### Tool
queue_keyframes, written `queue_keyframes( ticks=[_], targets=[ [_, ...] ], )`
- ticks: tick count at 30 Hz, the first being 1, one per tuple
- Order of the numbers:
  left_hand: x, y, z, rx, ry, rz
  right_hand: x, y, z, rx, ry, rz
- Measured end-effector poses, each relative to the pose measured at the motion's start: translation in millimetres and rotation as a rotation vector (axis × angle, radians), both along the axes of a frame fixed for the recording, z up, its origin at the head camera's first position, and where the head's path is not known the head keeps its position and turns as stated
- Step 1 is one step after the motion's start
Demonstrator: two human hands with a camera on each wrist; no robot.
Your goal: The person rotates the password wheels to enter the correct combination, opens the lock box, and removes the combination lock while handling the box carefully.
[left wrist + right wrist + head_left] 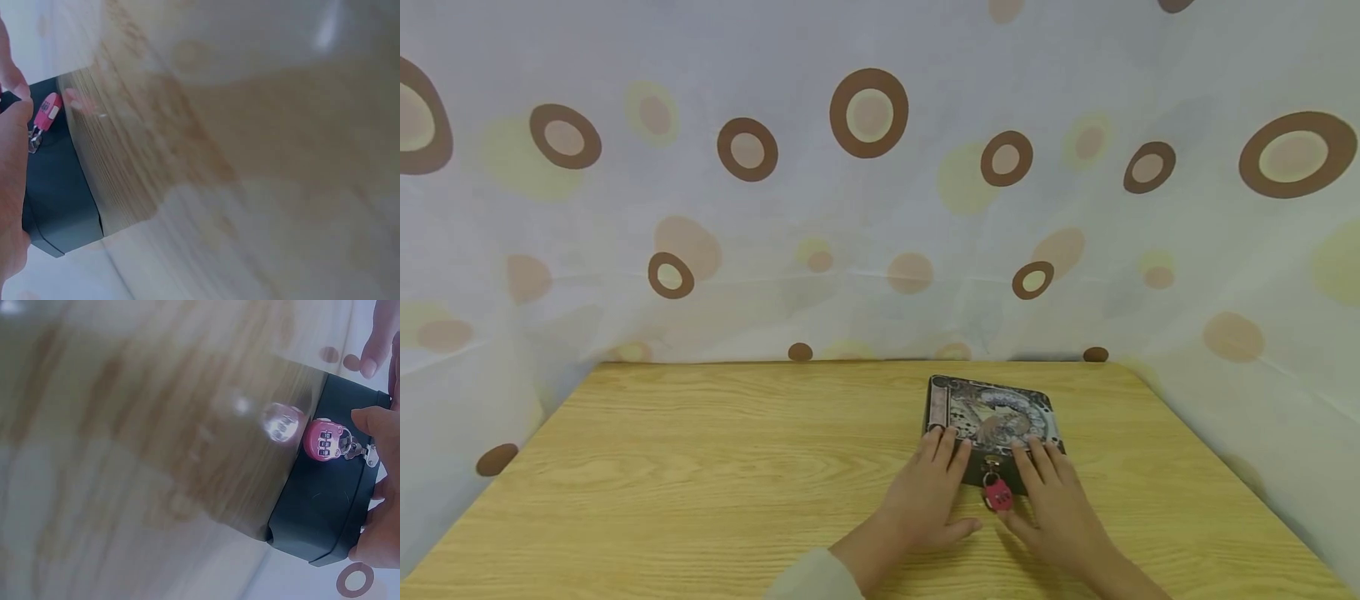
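A dark tin box (992, 408) with a decorated lid sits on the table, right of centre. Hanging from the metal clasp on its front is a pink combination padlock (998, 493), whose number dials face outward in the right wrist view. My left hand (921, 504) rests its extended fingers on the lid's front left edge. On the front right part of the lid lie the fingers of my right hand (1063, 517), its thumb close to the padlock. The box's dark front side (322, 500) shows plainly in the right wrist view. Both hands partly cover the lid's front edge.
The wood-grain table (700, 467) stretches away to the left of the box. A white curtain (820, 208) with brown and yellow circles hangs behind the table and along both sides.
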State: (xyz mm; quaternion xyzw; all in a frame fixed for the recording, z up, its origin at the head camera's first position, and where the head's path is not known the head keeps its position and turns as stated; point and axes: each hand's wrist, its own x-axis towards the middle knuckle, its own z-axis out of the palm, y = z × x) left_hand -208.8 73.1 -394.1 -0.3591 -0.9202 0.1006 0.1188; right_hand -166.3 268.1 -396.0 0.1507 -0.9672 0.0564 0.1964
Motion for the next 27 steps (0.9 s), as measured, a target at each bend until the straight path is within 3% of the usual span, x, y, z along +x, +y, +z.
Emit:
queue_keyframes(
  ticks=[7, 27],
  targets=[
    [-0.5, -11, -2.1, 0.0, 0.018, -0.003, -3.4, -8, -2.5, 0.013, 0.049, 0.026],
    [0.4, -32, -3.4, 0.008, 0.03, 0.018, -7.1, -31, -1.2, 0.012, 0.019, 0.052]
  ],
)
